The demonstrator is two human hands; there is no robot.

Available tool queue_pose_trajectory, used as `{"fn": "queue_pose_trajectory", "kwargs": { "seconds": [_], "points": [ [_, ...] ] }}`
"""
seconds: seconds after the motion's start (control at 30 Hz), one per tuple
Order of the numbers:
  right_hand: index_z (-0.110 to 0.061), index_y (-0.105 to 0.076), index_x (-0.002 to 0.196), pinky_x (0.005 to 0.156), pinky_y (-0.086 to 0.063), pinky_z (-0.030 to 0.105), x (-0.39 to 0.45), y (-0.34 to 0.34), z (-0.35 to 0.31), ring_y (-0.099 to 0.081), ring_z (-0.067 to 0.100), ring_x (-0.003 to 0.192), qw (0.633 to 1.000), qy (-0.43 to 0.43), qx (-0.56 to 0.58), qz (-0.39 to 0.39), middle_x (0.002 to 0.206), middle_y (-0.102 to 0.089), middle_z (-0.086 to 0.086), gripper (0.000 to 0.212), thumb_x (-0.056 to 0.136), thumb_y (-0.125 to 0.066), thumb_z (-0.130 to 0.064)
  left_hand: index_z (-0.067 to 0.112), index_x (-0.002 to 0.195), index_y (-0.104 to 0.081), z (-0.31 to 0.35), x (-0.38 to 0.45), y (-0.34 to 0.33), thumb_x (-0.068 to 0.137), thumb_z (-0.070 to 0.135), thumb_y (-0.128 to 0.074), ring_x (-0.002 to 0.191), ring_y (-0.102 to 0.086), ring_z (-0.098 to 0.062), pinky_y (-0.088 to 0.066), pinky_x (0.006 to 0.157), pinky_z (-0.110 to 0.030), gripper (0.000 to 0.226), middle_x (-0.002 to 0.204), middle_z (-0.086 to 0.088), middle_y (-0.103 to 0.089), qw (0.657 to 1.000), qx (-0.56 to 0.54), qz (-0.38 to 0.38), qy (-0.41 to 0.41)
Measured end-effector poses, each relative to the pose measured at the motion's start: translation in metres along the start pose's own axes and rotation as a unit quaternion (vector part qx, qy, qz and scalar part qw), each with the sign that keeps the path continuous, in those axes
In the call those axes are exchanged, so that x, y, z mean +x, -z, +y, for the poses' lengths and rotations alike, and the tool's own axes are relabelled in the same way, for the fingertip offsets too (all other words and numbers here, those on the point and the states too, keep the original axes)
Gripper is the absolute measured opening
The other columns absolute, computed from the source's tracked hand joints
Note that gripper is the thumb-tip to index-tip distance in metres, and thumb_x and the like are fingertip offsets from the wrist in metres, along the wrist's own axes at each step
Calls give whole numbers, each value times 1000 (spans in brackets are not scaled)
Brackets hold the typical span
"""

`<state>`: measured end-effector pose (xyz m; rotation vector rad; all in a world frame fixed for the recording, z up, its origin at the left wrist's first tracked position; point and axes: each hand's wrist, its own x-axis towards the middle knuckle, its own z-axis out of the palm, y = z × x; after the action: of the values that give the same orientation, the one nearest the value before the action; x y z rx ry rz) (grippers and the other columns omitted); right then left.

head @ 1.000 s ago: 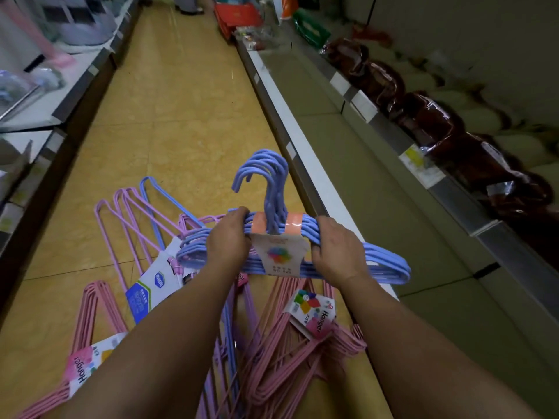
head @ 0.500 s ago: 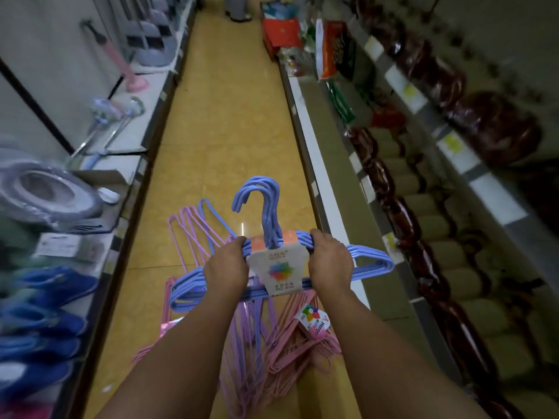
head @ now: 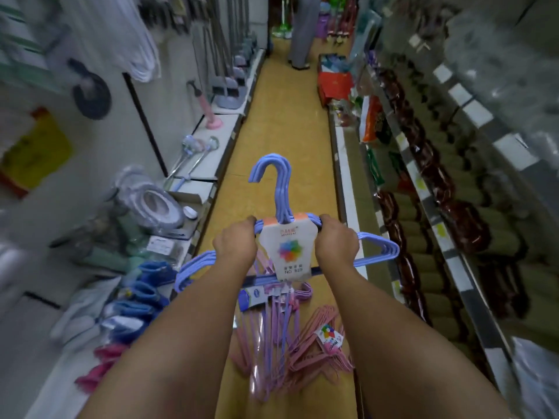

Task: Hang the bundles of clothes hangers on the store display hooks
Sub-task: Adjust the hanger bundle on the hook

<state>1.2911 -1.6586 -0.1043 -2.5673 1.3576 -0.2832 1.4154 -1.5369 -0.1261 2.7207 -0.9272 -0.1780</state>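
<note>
Left hand [head: 235, 244] and right hand [head: 335, 244] each grip one blue hanger bundle [head: 375, 247]; more bundles [head: 314, 352] lie below

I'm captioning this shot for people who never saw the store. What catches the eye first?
Centre frame, a blue hanger bundle with a white label, hooks pointing up, gripped by the left hand and right hand. Below it, pink and purple hangers lie heaped on the yellow floor of a narrow aisle between shelves.
</note>
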Motion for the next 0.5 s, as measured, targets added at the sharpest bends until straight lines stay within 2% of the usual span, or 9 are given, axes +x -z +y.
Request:
{"fn": "queue_pose_trajectory", "kwargs": {
  "seconds": [0.17,0.23,0.33,0.5],
  "points": [
    [-16,-60,111,78,-39,32,-5,23,-41,-60,31,98,998,58,30,8,104,-65,9,31,91,-39,-3,20,115,-54,-24,-22,57,87,5,-45,102,-60,-36,-36,68,-33,33,109,-14,-64,998,4,44,39],
    [-16,-60,110,76,-39,32,-10,29,-59,-60,31,97,995,99,29,6,104,-66,9,30,91,-39,-5,22,114,-55,-37,-39,73,88,11,-49,101,-61,-35,-37,70,-33,28,109,-12,-65,994,-3,65,84],
    [-13,-59,105,74,-40,35,-20,39,-85,-60,33,96,988,151,42,9,102,-66,10,26,92,-38,-6,25,118,-54,-51,-67,101,88,16,-49,105,-60,-35,-42,77,-34,32,112,-9,-65,987,-13,84,134],
    [-14,-60,102,81,-34,36,-47,57,-134,-57,31,97,960,253,107,52,99,-66,7,21,91,-43,-11,26,123,-52,-76,-122,141,89,14,-46,104,-60,-35,-44,77,-35,36,113,-11,-65,965,10,160,208]
  ]
}}
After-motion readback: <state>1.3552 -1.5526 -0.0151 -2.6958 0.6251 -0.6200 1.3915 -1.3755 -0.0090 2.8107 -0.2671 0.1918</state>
